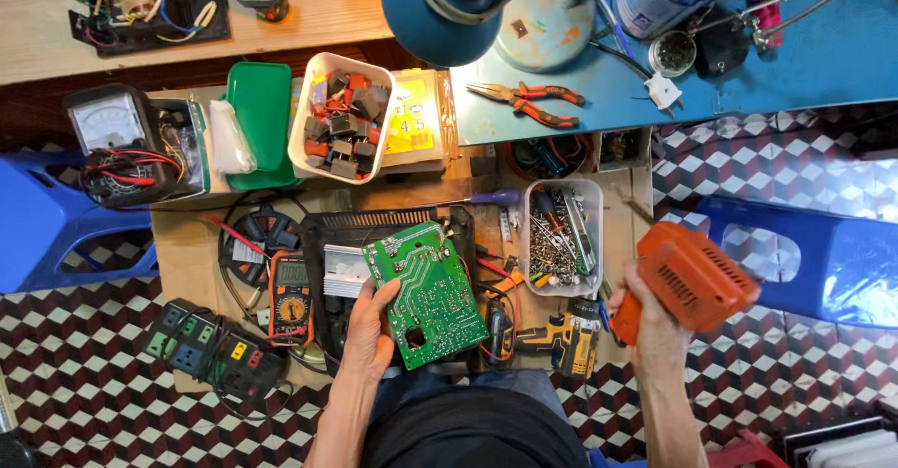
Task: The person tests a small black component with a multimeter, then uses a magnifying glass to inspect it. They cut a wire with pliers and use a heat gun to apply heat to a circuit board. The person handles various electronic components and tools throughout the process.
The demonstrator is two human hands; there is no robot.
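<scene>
Left hand (369, 332) holds green board (426, 292); right hand (645, 323) grips orange tool (687, 276).

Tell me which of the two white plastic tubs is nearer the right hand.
The white plastic tub of screws and metal bits, just left of the right hand holding the orange ribbed casing. The other white tub of dark and red parts sits farther up-left.

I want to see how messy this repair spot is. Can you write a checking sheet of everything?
Surface: brown cardboard on a checkered floor.
Job's things: green circuit board, orange casing.
Clutter: tub of screws, tub of parts, pliers, meter.
Grippers: left hand holds the board; right hand holds the casing.
Cables: red leads by the dial meter.
Surroundings: blue stools, blue table.
</scene>
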